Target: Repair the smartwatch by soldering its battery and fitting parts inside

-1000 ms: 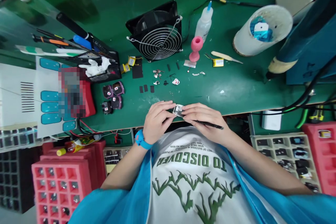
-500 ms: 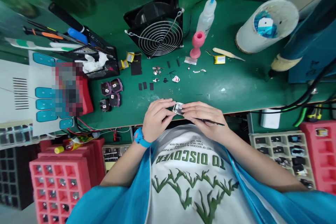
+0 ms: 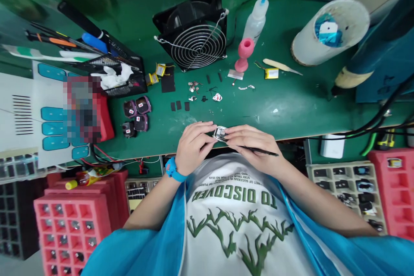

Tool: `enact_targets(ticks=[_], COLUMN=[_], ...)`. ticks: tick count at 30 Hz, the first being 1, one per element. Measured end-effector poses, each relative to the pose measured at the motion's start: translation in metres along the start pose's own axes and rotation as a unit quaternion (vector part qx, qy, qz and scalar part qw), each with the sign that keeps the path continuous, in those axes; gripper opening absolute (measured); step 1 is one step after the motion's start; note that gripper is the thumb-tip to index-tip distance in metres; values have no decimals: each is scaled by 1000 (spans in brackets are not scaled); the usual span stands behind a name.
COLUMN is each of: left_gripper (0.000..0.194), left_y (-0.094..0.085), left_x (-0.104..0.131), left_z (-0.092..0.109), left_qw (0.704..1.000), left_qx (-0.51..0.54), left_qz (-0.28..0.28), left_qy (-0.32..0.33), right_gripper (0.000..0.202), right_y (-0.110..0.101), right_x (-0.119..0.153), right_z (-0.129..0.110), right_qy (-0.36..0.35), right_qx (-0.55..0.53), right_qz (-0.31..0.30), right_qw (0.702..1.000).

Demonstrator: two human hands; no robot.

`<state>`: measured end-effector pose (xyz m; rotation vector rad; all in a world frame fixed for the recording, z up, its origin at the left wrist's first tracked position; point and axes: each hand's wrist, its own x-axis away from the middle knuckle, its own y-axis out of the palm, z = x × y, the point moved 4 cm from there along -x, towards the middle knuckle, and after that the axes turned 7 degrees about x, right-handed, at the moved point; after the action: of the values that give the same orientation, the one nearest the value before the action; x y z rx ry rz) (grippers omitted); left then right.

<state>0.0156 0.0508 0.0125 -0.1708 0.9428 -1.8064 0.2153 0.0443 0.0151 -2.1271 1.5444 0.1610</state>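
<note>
At the bench's front edge, a small silvery-white device housing (image 3: 220,133) with exposed inner parts sits between my two hands. My left hand (image 3: 196,141) pinches its left side between thumb and fingers. My right hand (image 3: 254,144) is closed on black tweezers (image 3: 261,151), whose rear end sticks out to the right; its fingertips also touch the housing's right side. The tweezer tips are largely hidden by the fingers. Beyond the hands lie small black pads (image 3: 180,105), a white-and-red piece (image 3: 217,97) and several tiny metal parts (image 3: 193,86).
A black fan (image 3: 197,30) with a wire guard stands at the back. Near it are a pink dispenser (image 3: 243,55), a squeeze bottle (image 3: 256,19), a yellow battery (image 3: 271,73) and a white cylinder (image 3: 318,39). Purple-black cases (image 3: 141,123) and a mesh tool holder (image 3: 129,88) occupy the left.
Both hands keep nearly the same hold on the housing and tweezers. The view has shifted very slightly; nothing on the bench has visibly moved.
</note>
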Motion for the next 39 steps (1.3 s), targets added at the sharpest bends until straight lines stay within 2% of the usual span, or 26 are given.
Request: enact_targets(ticks=[6,14,19,33,39], left_gripper=[8,10,8,6,9], left_y=[-1,-1,-1,-1,-3], left_x=[0,-1,-1,-1,-1], left_z=[1,1,2,2,2], left_qw=[1000,1000,1000,1000,999], left_qx=[-1,0,7,15,14], left_qz=[1,-7,5,10,18], left_qy=[3,-11,7,15,26], right_gripper=[24,23,24,22,18], right_y=[0,-2,-1,3,2], right_x=[3,-1,2,3,-1], right_z=[2,1,2,4,1], right_qy=[7,-3,8,0,-19], right_qx=[-9,-12,-7,27,25], right_qz=[12,-13,-13,14,-10], right_qw=[1000,1000,1000,1000,999])
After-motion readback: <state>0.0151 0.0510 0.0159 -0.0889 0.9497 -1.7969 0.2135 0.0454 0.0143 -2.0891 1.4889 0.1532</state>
